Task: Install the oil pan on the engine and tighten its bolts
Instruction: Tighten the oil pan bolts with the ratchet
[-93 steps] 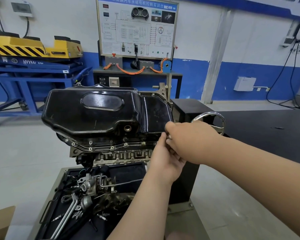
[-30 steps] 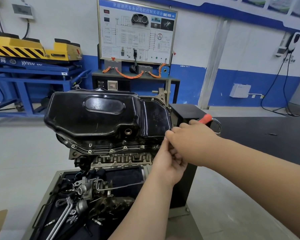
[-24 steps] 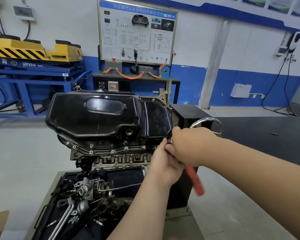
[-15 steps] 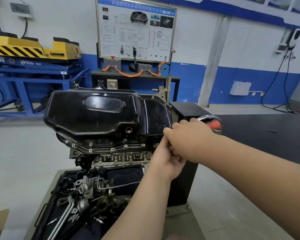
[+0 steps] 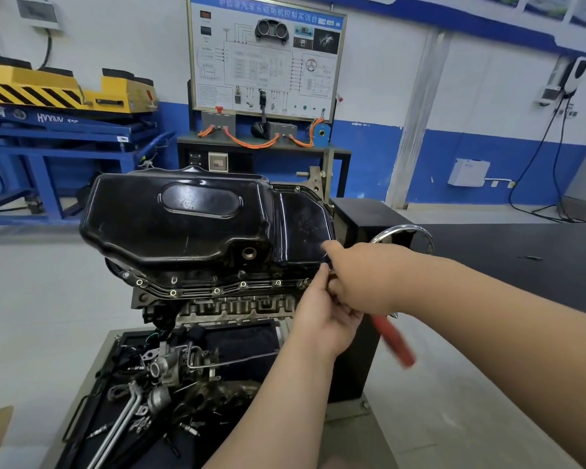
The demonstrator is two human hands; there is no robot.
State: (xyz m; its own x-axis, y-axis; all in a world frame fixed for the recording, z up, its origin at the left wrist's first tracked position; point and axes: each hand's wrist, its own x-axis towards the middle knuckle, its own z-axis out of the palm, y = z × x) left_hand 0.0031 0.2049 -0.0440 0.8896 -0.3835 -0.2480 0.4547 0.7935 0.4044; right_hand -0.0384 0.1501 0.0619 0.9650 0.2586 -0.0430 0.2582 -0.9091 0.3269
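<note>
A red-handled wrench (image 5: 393, 340) is gripped by the right hand (image 5: 362, 275) at the black metal oil pan (image 5: 183, 218)'s flange edge. The left hand (image 5: 322, 319)'s finger hold cannot be told.

Automotive training workshop: wall-mounted wiring training board (image 5: 266, 57), blue lift platform (image 5: 58, 137) carrying yellow hazard-striped equipment (image 5: 48, 89), engine (image 5: 217, 299) on stand, loose parts in tray (image 5: 92, 394).

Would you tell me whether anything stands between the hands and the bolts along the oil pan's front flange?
Nothing visible does. The flange bolts sit exposed under the oil pan; the left hand and the right hand, gripping a red-handled tool, are at the flange's right end.
</note>
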